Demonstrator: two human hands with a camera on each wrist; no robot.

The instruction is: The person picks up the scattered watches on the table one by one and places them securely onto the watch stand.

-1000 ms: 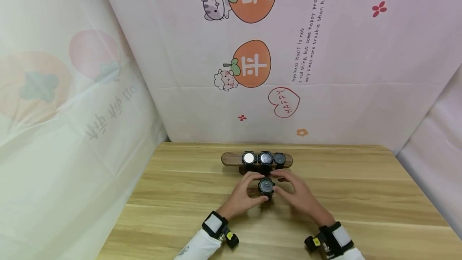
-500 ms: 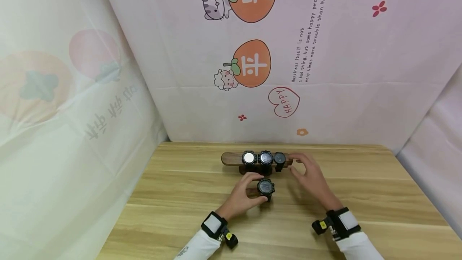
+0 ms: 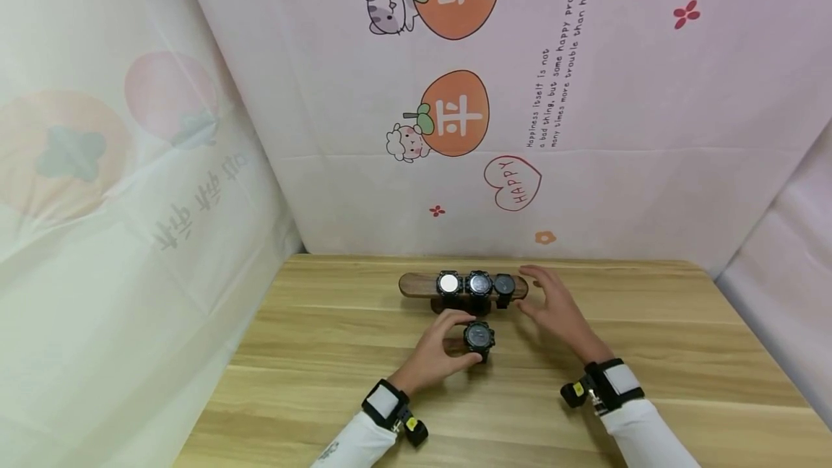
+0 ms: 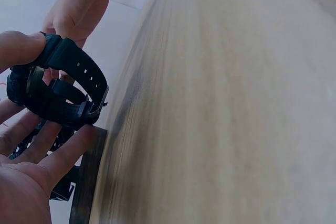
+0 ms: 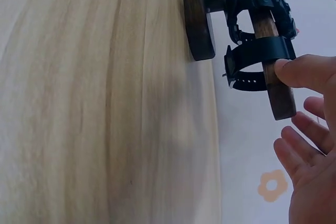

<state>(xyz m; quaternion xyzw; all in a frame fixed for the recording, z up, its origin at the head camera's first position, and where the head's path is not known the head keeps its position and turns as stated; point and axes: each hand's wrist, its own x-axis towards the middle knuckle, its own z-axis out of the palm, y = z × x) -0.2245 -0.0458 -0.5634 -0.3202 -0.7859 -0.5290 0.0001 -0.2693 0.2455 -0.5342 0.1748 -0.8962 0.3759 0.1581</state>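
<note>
A black wristwatch (image 3: 479, 336) with a round dark dial is pinched between the thumb and fingers of my left hand (image 3: 435, 357), just in front of the watch stand. In the left wrist view its perforated strap (image 4: 79, 66) is buckled into a loop. My right hand (image 3: 557, 315) is at the right end of the wooden stand bar (image 3: 417, 285). The right wrist view shows that thumb (image 5: 296, 71) at the bar beside the nearest strap, the other fingers spread loosely beyond the bar. On the bar sit a white-faced watch (image 3: 448, 283), a grey-dialled watch (image 3: 479, 283) and a smaller dark watch (image 3: 503, 284).
The stand's dark wooden base (image 5: 199, 30) rests on the light wood-grain table (image 3: 338, 323). Behind the table's back edge hangs a white printed cloth (image 3: 351, 186), with another cloth (image 3: 195, 222) along the left side. Both wrists wear black camera straps.
My right hand has left the held watch and moved right and away to the end of the stand bar. My left hand stays in place with the watch.
</note>
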